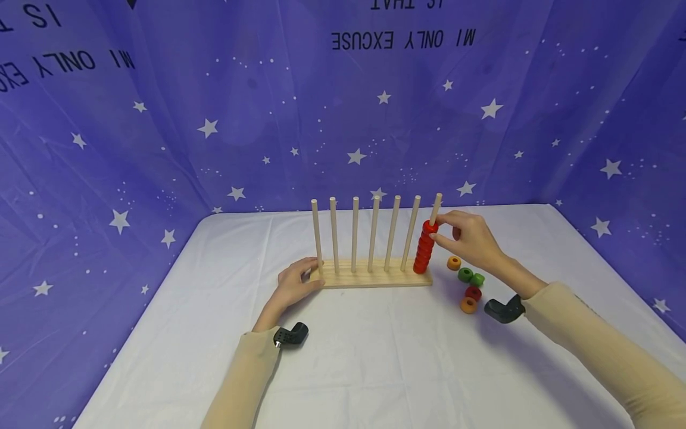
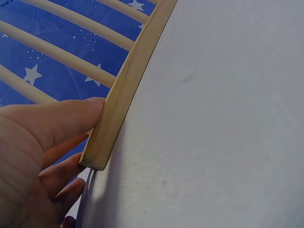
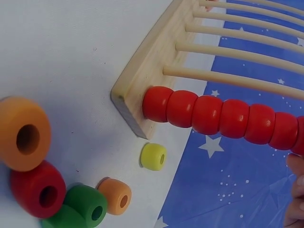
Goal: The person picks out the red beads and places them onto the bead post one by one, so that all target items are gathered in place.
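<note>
A wooden peg rack [image 1: 370,278] with several upright pegs stands on the table. Red beads [image 1: 423,253] fill most of its rightmost peg in a stack; the other pegs are bare. Thumb and fingers of my right hand [image 1: 471,238] pinch the topmost red bead [image 1: 430,226] around that peg, below its tip. In the right wrist view only the fingertips [image 3: 297,183] show, at the right edge. My left hand [image 1: 295,283] grips the left end of the rack's base [image 2: 111,121], thumb on the near edge and the other fingers beyond the end.
Right of the rack lie loose beads: orange [image 1: 454,263], green [image 1: 465,274], dark red [image 1: 473,293] and another orange [image 1: 468,305]. A yellow bead [image 3: 153,156] lies near the base corner. A blue star-patterned curtain [image 1: 343,119] hangs behind the white-covered table [image 1: 375,357].
</note>
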### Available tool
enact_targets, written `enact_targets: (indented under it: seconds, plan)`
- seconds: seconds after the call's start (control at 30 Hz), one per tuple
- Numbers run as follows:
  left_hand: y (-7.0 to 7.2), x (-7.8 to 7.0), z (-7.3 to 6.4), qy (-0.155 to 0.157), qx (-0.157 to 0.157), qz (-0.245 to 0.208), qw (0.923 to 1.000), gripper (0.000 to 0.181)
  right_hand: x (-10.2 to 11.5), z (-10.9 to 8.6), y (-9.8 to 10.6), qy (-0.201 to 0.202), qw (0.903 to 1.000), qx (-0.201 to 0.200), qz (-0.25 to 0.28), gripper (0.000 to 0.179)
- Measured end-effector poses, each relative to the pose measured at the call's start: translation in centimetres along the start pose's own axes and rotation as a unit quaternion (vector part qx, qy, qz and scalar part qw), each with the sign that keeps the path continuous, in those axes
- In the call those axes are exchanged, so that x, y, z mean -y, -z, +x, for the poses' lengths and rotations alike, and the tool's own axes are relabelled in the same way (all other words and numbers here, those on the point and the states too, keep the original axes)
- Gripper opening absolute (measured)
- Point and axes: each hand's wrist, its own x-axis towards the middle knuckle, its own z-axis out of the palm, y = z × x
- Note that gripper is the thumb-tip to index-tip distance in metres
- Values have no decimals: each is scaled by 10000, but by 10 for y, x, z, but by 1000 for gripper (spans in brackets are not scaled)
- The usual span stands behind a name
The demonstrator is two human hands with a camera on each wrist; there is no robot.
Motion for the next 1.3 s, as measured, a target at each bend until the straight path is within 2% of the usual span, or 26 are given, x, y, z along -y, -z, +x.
enact_targets:
  seconds: [0.57,0.77,1.0,1.3]
  plan:
    - [-1,7,-4,9,-42,3,10000,48,-6,-13,-4,-69,9999,106,-60,27]
    - [-1,5,-2,18,-3,76,10000,49,-10,-21,-4,-41,9998,179,10,25]
    - [0,2,-1,-2,2,-22,10000,49,-20,-36,-3,-54,9997,224,-27,25]
    - [-1,3,0,-40,-19,-68,10000,48,-29,-55,-4,-337,9987,372,-45,24]
